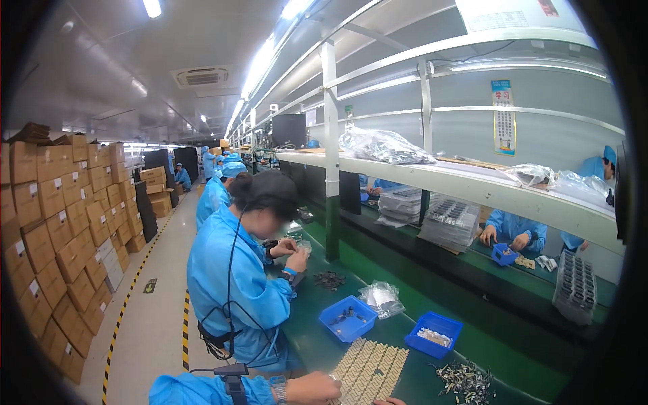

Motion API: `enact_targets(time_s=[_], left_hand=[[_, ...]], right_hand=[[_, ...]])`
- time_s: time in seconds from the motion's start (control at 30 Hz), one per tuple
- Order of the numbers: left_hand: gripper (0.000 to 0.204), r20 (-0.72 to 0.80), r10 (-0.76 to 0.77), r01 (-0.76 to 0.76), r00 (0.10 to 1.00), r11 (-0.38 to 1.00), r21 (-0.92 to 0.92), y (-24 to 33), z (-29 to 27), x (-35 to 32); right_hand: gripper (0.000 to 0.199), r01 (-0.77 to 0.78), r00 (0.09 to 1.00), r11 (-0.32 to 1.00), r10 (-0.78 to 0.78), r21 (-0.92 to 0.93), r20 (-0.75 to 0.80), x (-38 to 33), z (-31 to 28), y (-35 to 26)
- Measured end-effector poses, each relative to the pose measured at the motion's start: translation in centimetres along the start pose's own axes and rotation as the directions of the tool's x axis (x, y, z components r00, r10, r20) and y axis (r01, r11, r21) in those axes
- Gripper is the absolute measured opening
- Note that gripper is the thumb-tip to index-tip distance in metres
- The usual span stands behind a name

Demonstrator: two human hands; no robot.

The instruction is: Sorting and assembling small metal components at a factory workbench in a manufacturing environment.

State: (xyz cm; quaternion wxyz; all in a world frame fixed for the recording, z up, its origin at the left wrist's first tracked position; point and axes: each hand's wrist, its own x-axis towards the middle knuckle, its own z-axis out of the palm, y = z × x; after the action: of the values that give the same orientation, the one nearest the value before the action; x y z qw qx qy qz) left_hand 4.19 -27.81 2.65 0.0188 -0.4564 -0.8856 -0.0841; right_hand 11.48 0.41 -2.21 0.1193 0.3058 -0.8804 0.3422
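Note:
My left hand (314,389), in a blue sleeve with a strap at the wrist, rests at the left edge of a tan sheet (374,368) patterned with rows of small pieces. Its fingers are curled together at that edge; what they hold, if anything, is hidden. Only the fingers of my right hand (389,401) show, at the sheet's lower edge, cut off by the picture. A small dark piece (379,372) lies on the sheet. Right of it is a pile of small metal and dark parts (466,382).
A blue tray (347,318) with dark pieces and another blue tray (434,335) with pale pieces stand beyond the sheet, near a clear plastic bag (382,298). A co-worker (239,270) in blue works at the left. A shelf post (330,155) rises behind the bench.

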Motion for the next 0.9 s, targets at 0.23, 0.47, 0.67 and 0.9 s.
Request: enact_targets(time_s=[0.23,0.47,0.67,0.9], left_hand=[[0.017,0.032,-0.016,0.015,0.999,1.000,0.025,0.1,0.2,0.0],[0.014,0.187,-0.035,0.026,0.982,0.999,0.048,0.2,1.6,-0.2],[0.017,0.078,0.017,-0.028,0.997,0.989,0.145,0.1,3.4,-2.6],[0.010,-0.011,0.018,-0.017,1.000,0.988,0.157,1.0,1.2,-1.4]], right_hand=[[0.035,0.016,1.000,1.000,-0.016,-0.009,-0.016,-0.2,0.0,0.1],[0.034,0.003,0.999,1.000,-0.004,-0.018,-0.032,-0.7,0.1,0.0],[0.034,0.017,1.000,1.000,-0.017,-0.007,-0.002,-0.2,0.5,0.2],[0.032,-0.011,0.999,1.000,0.012,-0.009,0.038,0.4,-0.3,0.6]])
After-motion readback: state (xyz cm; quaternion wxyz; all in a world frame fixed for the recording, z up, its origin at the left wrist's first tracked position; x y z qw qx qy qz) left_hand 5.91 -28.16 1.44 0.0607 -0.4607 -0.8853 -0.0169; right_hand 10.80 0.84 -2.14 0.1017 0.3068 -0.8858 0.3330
